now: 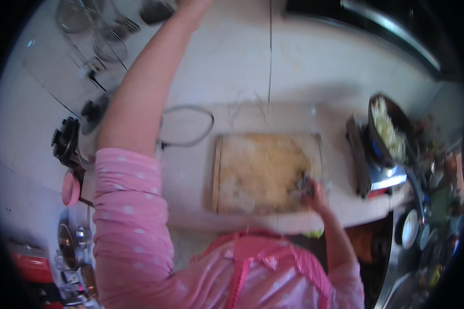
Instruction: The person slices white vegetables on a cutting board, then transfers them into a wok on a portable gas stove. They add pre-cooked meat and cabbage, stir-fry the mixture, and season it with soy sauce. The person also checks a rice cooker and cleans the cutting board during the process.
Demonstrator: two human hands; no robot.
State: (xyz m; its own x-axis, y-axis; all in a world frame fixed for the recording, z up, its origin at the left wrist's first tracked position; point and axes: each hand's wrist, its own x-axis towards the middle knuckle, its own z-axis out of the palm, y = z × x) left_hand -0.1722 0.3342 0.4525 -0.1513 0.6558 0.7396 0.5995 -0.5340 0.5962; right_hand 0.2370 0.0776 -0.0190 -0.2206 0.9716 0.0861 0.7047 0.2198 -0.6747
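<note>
My left arm reaches up across the view, and the heel of my left hand (195,11) is cut off at the top edge, with the fingers out of sight. Over the right part of a wooden cutting board (255,170), my right hand (316,196) grips a blurred grey-blue object (304,184), too smeared to name. The board lies flat on the white counter (189,174) in front of me, its surface worn and stained.
On the right a wok (404,116) of chopped pale-green vegetables (388,133) rests on a portable gas stove (388,178). A power cord (210,125) loops behind the board. A pink bowl (70,189) and a black-handled pot lid (94,112) are left. Strainers (110,43) hang on the wall.
</note>
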